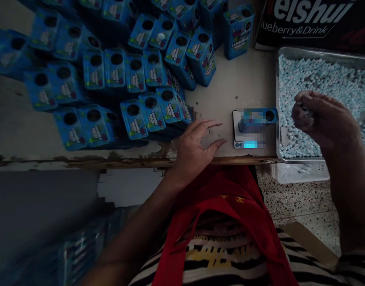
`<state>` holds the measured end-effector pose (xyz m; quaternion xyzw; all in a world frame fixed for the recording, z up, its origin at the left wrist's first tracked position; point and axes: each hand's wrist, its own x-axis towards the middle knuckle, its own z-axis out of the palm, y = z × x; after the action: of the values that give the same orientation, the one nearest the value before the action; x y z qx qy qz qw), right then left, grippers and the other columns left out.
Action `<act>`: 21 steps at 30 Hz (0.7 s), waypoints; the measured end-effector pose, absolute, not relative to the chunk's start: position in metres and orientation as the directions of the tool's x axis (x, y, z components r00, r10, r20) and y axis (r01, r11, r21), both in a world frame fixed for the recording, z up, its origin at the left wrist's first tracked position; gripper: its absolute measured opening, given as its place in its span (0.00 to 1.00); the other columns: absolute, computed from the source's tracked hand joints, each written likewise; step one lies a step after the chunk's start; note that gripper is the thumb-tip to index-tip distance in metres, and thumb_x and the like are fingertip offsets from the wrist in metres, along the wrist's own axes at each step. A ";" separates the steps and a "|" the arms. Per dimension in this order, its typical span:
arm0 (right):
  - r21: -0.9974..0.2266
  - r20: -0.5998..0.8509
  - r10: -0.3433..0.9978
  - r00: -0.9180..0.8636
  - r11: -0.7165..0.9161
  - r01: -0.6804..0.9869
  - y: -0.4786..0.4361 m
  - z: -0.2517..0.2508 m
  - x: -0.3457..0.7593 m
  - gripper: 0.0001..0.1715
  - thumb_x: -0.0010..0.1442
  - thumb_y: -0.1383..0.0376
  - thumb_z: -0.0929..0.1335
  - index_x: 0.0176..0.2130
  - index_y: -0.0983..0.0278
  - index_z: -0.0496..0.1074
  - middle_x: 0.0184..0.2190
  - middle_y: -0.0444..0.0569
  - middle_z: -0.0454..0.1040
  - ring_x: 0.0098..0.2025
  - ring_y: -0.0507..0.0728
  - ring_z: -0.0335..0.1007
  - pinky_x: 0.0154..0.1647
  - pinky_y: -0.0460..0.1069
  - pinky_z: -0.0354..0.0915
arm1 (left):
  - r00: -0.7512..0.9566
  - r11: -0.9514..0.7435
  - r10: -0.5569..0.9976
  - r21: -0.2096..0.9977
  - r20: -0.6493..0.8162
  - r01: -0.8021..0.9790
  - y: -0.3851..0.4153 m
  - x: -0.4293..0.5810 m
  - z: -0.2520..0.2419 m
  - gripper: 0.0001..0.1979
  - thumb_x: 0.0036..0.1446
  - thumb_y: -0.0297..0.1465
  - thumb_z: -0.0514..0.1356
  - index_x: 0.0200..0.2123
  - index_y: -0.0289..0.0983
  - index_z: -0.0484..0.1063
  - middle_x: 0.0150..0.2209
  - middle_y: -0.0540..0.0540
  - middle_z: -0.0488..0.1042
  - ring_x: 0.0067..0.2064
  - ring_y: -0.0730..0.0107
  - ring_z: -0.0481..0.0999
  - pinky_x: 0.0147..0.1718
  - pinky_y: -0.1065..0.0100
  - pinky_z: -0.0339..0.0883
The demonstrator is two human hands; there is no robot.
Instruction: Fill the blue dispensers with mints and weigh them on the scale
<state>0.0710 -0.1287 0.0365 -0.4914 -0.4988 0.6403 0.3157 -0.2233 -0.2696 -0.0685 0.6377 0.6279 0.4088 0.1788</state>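
Note:
My left hand point(197, 143) rests low over the table with thumb and fingers spread apart, holding nothing. To its right a blue tin point(270, 115) stands on a small digital scale point(238, 135) with a lit display; part of both is blurred out. Above a metal tray point(278, 99) at the right, my right hand point(325, 115) is closed around a few small pale candies point(306, 110). The tray holds a layer of small white and light-blue candies point(296, 85).
Several blue tins point(134, 119) with round dark openings stand in rows at the left and back. One tin point(238, 33) stands apart near a black printed box point(313, 24). The table's worn wooden front edge point(140, 162) runs across. Beneath the tray is a white plastic container point(301, 172).

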 end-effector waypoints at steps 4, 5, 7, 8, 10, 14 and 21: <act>-0.954 -0.297 0.870 -0.394 -0.249 0.168 -0.131 0.045 0.056 0.12 0.67 0.54 0.79 0.39 0.58 0.81 0.26 0.42 0.71 0.23 0.47 0.57 0.19 0.45 0.52 | -0.128 -0.140 0.956 0.794 0.264 0.592 -0.259 -0.220 -0.066 0.22 0.65 0.34 0.74 0.60 0.43 0.78 0.56 0.44 0.83 0.59 0.56 0.84 0.62 0.55 0.80; -0.957 -0.283 0.863 -0.419 -0.229 0.176 -0.131 0.047 0.052 0.13 0.67 0.53 0.80 0.38 0.58 0.81 0.26 0.42 0.71 0.23 0.47 0.57 0.18 0.45 0.52 | -0.125 -0.146 0.957 0.806 0.263 0.574 -0.256 -0.218 -0.066 0.23 0.65 0.34 0.74 0.61 0.43 0.77 0.57 0.43 0.83 0.60 0.56 0.83 0.63 0.55 0.79; -0.962 -0.258 0.847 -0.465 -0.180 0.206 -0.132 0.051 0.046 0.16 0.66 0.52 0.80 0.37 0.59 0.80 0.25 0.42 0.70 0.23 0.47 0.57 0.17 0.44 0.50 | -0.113 -0.169 0.956 0.823 0.271 0.542 -0.250 -0.215 -0.067 0.25 0.65 0.34 0.74 0.62 0.43 0.76 0.58 0.43 0.82 0.61 0.56 0.83 0.64 0.54 0.78; -0.961 -0.249 0.837 -0.487 -0.153 0.229 -0.133 0.052 0.044 0.17 0.65 0.51 0.81 0.37 0.60 0.80 0.24 0.42 0.69 0.23 0.47 0.56 0.17 0.45 0.49 | -0.104 -0.179 0.956 0.828 0.273 0.532 -0.247 -0.213 -0.068 0.25 0.65 0.34 0.74 0.62 0.43 0.75 0.59 0.43 0.82 0.61 0.55 0.83 0.64 0.53 0.78; -0.951 -0.246 0.816 -0.523 -0.098 0.294 -0.133 0.054 0.039 0.20 0.63 0.50 0.82 0.35 0.61 0.80 0.22 0.41 0.68 0.23 0.47 0.55 0.18 0.45 0.49 | -0.083 -0.192 0.959 0.832 0.272 0.520 -0.245 -0.210 -0.069 0.25 0.65 0.34 0.74 0.62 0.43 0.75 0.58 0.43 0.82 0.61 0.55 0.83 0.64 0.53 0.78; -0.908 -0.235 0.794 -0.561 0.026 0.418 -0.129 0.053 0.035 0.20 0.62 0.50 0.82 0.37 0.63 0.82 0.22 0.40 0.68 0.24 0.48 0.57 0.21 0.46 0.51 | -0.073 -0.177 0.965 0.834 0.251 0.522 -0.246 -0.211 -0.073 0.24 0.64 0.36 0.74 0.61 0.43 0.76 0.58 0.43 0.82 0.60 0.54 0.83 0.63 0.53 0.79; -0.854 -0.194 0.807 -0.558 0.140 0.500 -0.127 0.046 0.040 0.21 0.62 0.53 0.80 0.49 0.63 0.88 0.23 0.40 0.68 0.26 0.50 0.60 0.26 0.48 0.55 | -0.091 -0.140 0.972 0.846 0.217 0.515 -0.249 -0.219 -0.075 0.24 0.64 0.38 0.74 0.61 0.43 0.77 0.58 0.42 0.82 0.60 0.53 0.83 0.63 0.51 0.78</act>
<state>0.0396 -0.1270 0.0460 -0.4427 -0.7383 0.4835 0.1586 -0.2190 -0.2491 -0.0754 0.6200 0.5996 0.4311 0.2652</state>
